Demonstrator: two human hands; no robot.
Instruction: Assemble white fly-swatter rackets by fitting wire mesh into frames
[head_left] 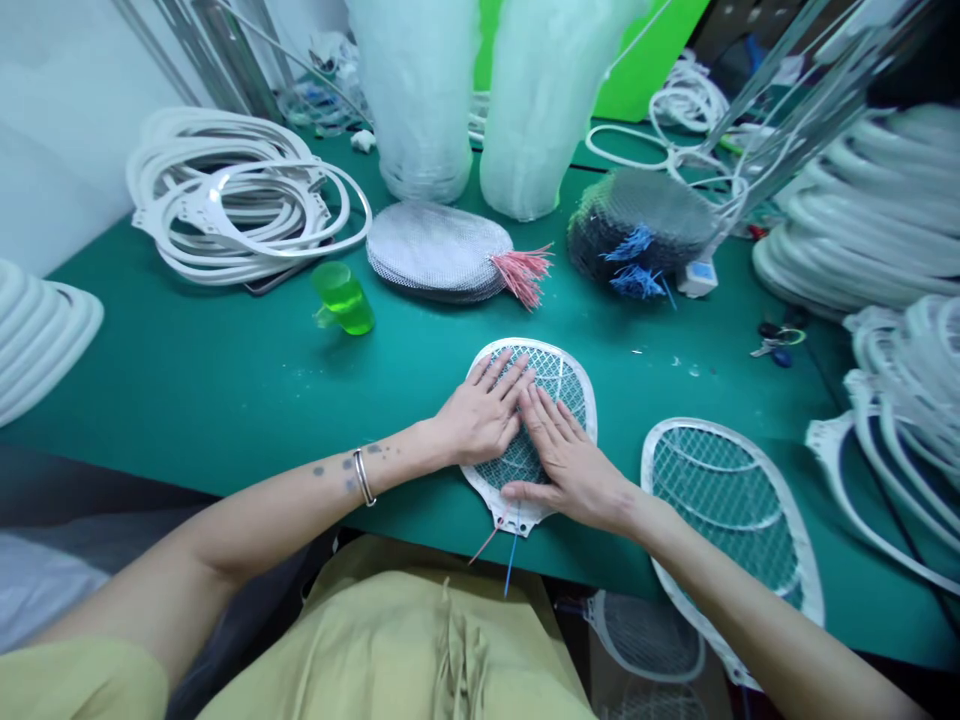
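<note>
Both palms lie flat on the mesh of a white racket head (585, 375) at the table's front edge. My left hand (484, 415) covers its left and middle part, fingers stretched out. My right hand (574, 465) rests on the right side, its fingertips close to the left hand's and its thumb reaching over the lower mesh. A pink wire (487, 543) and a blue wire (513, 562) come out of the racket head's lower end and hang past the edge. Right of it, a second racket head (727, 480) lies partly under my right forearm.
Behind are a stack of metal meshes with pink wires (442, 250), another with blue wires (645, 225), and a green cup (343, 298). White frames pile up at the left (240, 200) and right (870, 210). Keys (778, 340) lie at the right. Wrapped stacks (424, 100) stand at the back.
</note>
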